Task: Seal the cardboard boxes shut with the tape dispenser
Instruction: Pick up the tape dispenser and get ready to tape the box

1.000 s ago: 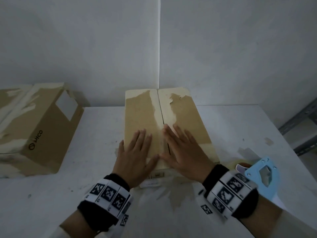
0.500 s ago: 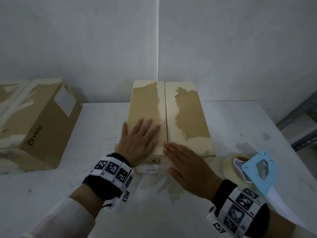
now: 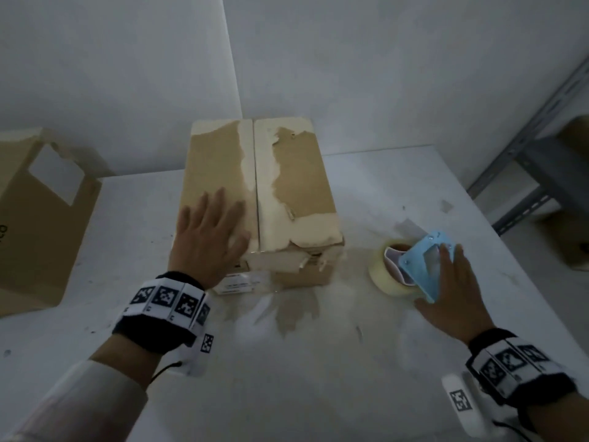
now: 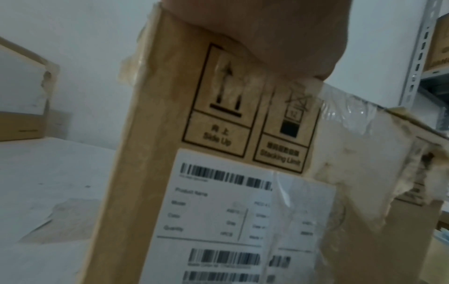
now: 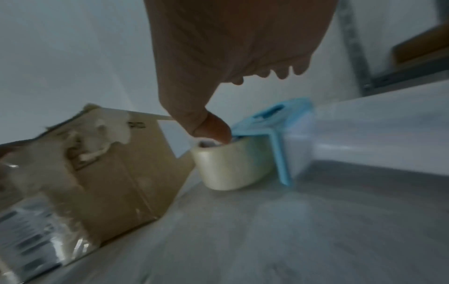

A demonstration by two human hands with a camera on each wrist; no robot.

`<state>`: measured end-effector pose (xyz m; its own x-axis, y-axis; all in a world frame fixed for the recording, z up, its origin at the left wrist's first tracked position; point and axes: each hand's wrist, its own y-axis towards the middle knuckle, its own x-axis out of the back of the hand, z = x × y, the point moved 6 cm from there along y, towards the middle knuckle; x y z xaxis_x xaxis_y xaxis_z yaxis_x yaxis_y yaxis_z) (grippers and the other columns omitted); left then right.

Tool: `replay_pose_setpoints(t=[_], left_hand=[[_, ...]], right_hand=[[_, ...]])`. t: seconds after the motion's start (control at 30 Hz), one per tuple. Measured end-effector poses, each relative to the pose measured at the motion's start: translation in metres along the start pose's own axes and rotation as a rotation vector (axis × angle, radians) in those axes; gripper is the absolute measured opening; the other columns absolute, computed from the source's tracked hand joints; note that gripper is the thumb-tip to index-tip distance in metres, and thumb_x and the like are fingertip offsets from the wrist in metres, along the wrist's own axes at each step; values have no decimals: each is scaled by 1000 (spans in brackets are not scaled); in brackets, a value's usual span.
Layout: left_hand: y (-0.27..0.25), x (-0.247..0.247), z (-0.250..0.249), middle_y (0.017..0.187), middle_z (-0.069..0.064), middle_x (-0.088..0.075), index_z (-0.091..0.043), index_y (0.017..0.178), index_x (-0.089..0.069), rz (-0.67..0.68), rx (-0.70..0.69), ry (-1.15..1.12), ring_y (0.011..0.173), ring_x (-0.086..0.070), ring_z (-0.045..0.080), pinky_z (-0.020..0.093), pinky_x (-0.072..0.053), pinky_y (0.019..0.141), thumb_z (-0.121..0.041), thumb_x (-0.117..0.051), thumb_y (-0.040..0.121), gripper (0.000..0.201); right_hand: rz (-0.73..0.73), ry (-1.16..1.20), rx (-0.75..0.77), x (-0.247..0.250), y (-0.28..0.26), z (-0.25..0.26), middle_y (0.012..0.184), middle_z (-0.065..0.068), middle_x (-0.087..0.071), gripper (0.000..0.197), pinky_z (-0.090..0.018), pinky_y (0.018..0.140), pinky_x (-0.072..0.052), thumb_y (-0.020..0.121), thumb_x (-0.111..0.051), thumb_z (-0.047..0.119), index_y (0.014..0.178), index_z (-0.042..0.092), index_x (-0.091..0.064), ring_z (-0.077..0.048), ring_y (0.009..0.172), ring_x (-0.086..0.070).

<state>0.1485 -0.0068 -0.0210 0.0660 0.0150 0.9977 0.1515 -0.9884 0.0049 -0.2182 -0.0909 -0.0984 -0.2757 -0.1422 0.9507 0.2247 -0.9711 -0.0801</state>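
A worn cardboard box (image 3: 287, 173) stands mid-table with both top flaps down and meeting at a centre seam. My left hand (image 3: 208, 237) lies flat on the left flap near the front edge, fingers straight; in the left wrist view its palm (image 4: 255, 38) rests above the labelled front of the box (image 4: 218, 173). Right of the box lies the blue tape dispenser (image 3: 420, 266) with its clear tape roll (image 3: 384, 275). My right hand (image 3: 452, 282) reaches over it, fingers laid along the blue frame. Its thumb (image 5: 213, 126) touches the roll (image 5: 230, 165) beside the frame (image 5: 272, 123).
A second, larger cardboard box (image 3: 41, 218) stands at the table's left edge. Grey metal shelving (image 3: 541, 154) with another box (image 3: 577, 193) is off the table's right side. The white table (image 3: 287, 362) is stained in front of the box; a wall stands close behind.
My right hand has left the box's right flap and moved right onto the tape dispenser. The left hand has stayed flat on the left flap.
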Motion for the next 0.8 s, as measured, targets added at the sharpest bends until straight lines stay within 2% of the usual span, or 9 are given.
replay_pose_setpoints(t=[0.13, 0.23, 0.4, 0.5, 0.57, 0.63, 0.7, 0.73, 0.8], left_hand=[[1, 0, 2, 148, 11, -36, -20, 137, -42, -2, 64, -2, 136, -31, 36, 55, -22, 107, -52, -12, 79, 73], [0, 0, 2, 151, 7, -32, -23, 139, -39, -5, 83, 1, 138, -28, 32, 52, -18, 109, -54, -9, 77, 76], [0, 3, 5, 153, 1, -28, -26, 138, -40, -17, 80, -94, 142, -23, 25, 47, -13, 112, -60, -9, 72, 81], [-4, 11, 3, 146, -1, -40, -22, 127, -55, -54, 61, -226, 139, -31, 19, 46, -16, 112, -62, -16, 71, 79], [-7, 19, 0, 137, 3, -52, -16, 117, -64, -99, 18, -275, 131, -45, 22, 46, -27, 107, -59, -24, 73, 73], [-9, 31, -2, 123, 8, -64, -11, 109, -69, -154, -9, -331, 112, -61, 25, 36, -41, 93, -53, -37, 79, 60], [-10, 43, -2, 117, 6, -66, -14, 111, -67, -149, 36, -450, 100, -64, 22, 24, -40, 81, -44, -49, 84, 45], [-9, 48, -3, 118, 4, -66, -15, 113, -65, -141, 49, -489, 100, -62, 20, 21, -38, 79, -41, -51, 86, 40], [-6, 60, -10, 120, 3, -64, -16, 118, -62, -132, 36, -536, 99, -59, 15, 20, -39, 80, -37, -48, 92, 36]], right_hand=[[163, 44, -206, -29, -13, -40, 128, -27, -40, 105, -49, 89, -42, 75, -66, 16, 145, 21, 11, -43, 107, -49], [99, 61, -211, -27, -13, -44, 123, -25, -49, 86, -48, 89, -39, 84, -56, 12, 146, 19, 3, -41, 108, -49], [50, 161, -143, 2, -16, -33, 124, -23, -55, 82, -48, 85, -47, 85, -59, 12, 146, 21, -4, -39, 103, -56], [13, 406, -44, 30, -10, -13, 127, -14, -57, 87, -43, 86, -48, 78, -69, 28, 145, 21, -13, -34, 104, -60], [3, 597, -10, 54, -3, 8, 114, -4, -58, 89, -32, 82, -42, 70, -73, 42, 141, 21, -25, -21, 95, -59], [21, 682, -6, 78, 3, 30, 95, 5, -64, 76, -28, 73, -42, 64, -77, 45, 128, 19, -45, -14, 80, -58], [50, 747, 73, 98, 8, 54, 58, 8, -64, 54, -25, 54, -45, 60, -76, 54, 93, 17, -56, -6, 53, -57], [66, 786, 132, 108, 9, 69, 51, 2, -61, 46, -23, 49, -44, 63, -73, 54, 80, 16, -54, -6, 44, -53], [108, 904, 264, 121, 11, 96, 54, -6, -58, 54, -25, 42, -44, 61, -70, 60, 76, 11, -54, -12, 41, -49]])
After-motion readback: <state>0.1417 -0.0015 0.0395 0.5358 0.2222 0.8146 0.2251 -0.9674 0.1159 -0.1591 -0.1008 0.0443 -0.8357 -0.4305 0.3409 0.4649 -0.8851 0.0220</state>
